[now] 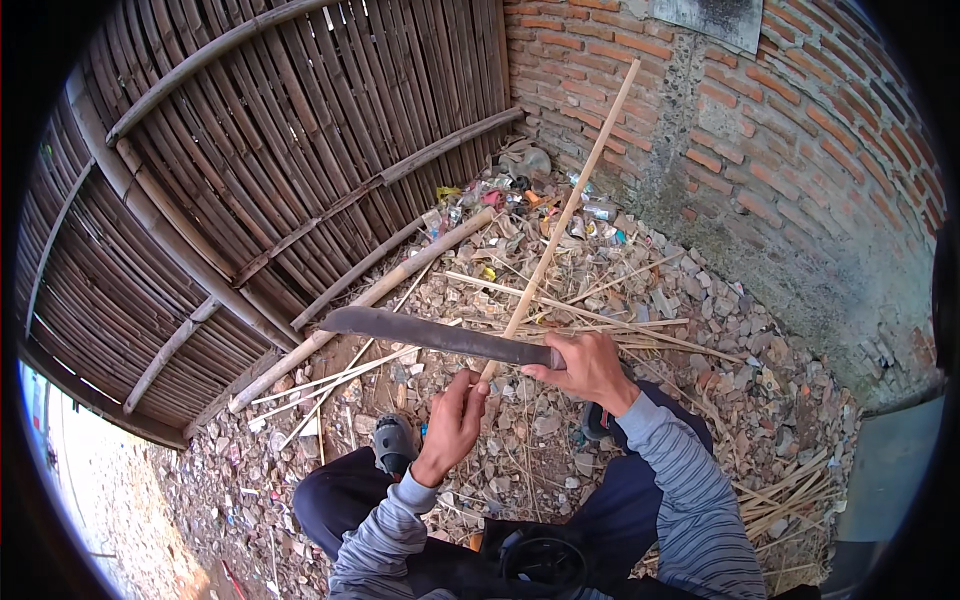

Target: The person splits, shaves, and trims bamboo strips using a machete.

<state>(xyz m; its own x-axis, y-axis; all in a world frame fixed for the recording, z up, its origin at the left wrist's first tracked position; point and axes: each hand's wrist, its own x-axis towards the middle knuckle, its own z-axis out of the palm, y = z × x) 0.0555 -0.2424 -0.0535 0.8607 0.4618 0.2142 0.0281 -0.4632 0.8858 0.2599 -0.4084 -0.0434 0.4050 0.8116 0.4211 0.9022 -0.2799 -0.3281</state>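
A long machete [430,335] with a dark, broad blade points left across the middle, its handle gripped in my right hand [590,368]. My left hand [455,425] pinches the near end of a long pale bamboo strip [568,210], which slants up and away to the right toward the brick wall. Where the two cross, close to my right hand, the blade lies over the strip; whether its edge bites into the strip I cannot tell. My fingers hide the strip's near tip and most of the machete handle.
Split bamboo strips [600,315] lie crisscrossed on the rubble ahead, and more strips [790,500] are heaped at the right. A thick bamboo pole [370,300] rests along the slatted bamboo wall [330,130]. Litter gathers in the corner beside the brick wall [790,150].
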